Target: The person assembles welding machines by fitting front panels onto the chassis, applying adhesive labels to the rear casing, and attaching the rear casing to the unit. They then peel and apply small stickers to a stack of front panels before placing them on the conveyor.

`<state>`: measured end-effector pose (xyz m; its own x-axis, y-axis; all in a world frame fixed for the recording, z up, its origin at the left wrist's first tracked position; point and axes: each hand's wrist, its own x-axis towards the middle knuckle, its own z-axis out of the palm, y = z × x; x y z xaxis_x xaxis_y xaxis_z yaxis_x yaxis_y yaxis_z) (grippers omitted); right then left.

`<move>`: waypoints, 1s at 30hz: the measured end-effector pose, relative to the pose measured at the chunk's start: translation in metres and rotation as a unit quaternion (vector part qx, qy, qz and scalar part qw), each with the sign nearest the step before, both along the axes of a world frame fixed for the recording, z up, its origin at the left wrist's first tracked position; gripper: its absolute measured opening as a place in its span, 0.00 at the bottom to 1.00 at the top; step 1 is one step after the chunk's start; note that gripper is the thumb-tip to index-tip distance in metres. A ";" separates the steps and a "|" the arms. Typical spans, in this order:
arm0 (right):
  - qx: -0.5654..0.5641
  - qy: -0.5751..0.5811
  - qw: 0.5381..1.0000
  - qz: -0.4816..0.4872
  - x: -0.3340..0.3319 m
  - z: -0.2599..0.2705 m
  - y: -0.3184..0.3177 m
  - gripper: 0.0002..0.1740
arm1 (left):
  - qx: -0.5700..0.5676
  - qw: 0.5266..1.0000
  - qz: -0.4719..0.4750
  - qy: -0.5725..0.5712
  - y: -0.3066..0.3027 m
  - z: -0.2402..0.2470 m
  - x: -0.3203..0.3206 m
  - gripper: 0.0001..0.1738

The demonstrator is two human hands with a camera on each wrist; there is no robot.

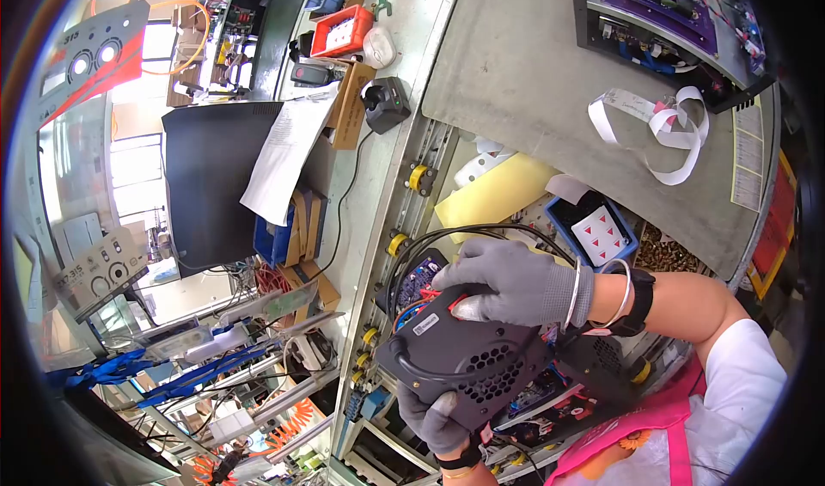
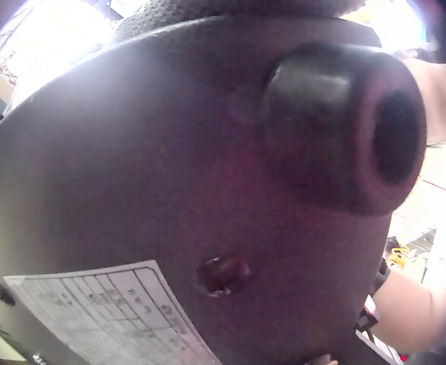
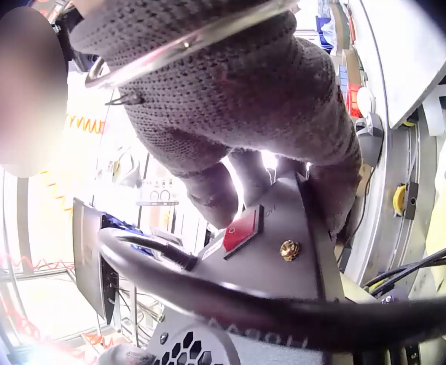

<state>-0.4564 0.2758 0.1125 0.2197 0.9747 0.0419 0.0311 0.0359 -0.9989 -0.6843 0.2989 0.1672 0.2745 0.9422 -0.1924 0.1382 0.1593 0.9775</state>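
Observation:
A dark grey metal-cased electrical machine (image 1: 455,344) with a honeycomb vent is tilted between both gloved hands. My right hand (image 1: 516,284), with a bracelet at its wrist, grips the upper edge, thumb on the end panel. Below, my left hand (image 1: 436,421) holds the opposite edge, thumb on the panel near the vent. In the right wrist view a red rocker switch (image 3: 242,232) and a thick black power cord (image 3: 208,296) show on that panel. The left wrist view shows a casing face with a rubber foot (image 2: 345,129) and a white printed label (image 2: 113,315); the left fingers are mostly hidden.
Yellow rollers (image 1: 397,244) line a rail beside the machine. Nearby lie a blue box (image 1: 593,228) with a white card, a yellow sheet (image 1: 494,189) and loose brass-coloured parts (image 1: 675,250). A grey work surface (image 1: 516,65) bears white strapping (image 1: 679,142) and an opened unit (image 1: 670,22).

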 end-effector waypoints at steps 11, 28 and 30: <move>-0.001 0.030 0.997 0.073 0.015 -0.007 0.030 0.11 | -0.003 0.999 -0.030 -0.015 0.003 -0.001 0.001 0.41; -0.054 0.056 0.987 0.138 0.022 -0.005 0.053 0.15 | -0.029 0.999 -0.011 -0.024 0.004 0.002 0.008 0.42; -0.023 0.077 0.994 0.076 0.012 -0.008 0.045 0.16 | -0.030 0.999 -0.011 -0.026 0.004 0.001 0.008 0.41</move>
